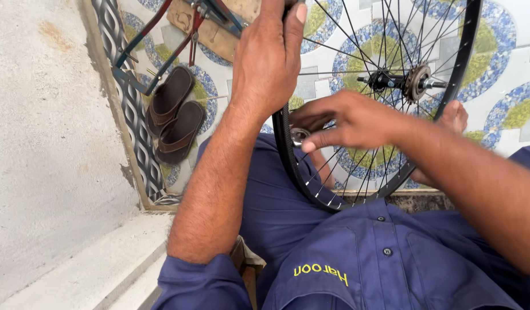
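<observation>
A black bicycle wheel rim point(285, 155) with thin spokes stands upright between my knees, its hub and sprocket point(414, 82) at the upper right. My left hand point(268, 57) grips the top of the rim, fingers curled over it. At the near edge of the rim, my right hand point(348, 120) pinches a small round metal tool point(300, 136) against a spoke. I wear a dark blue shirt and trousers.
A pair of brown sandals point(174, 113) lies on the patterned tile floor at left. Red and blue bicycle frame tubes point(162, 57) and a piece of cardboard sit at the top. A grey concrete wall and step run along the left. My bare foot point(455, 115) shows behind the wheel.
</observation>
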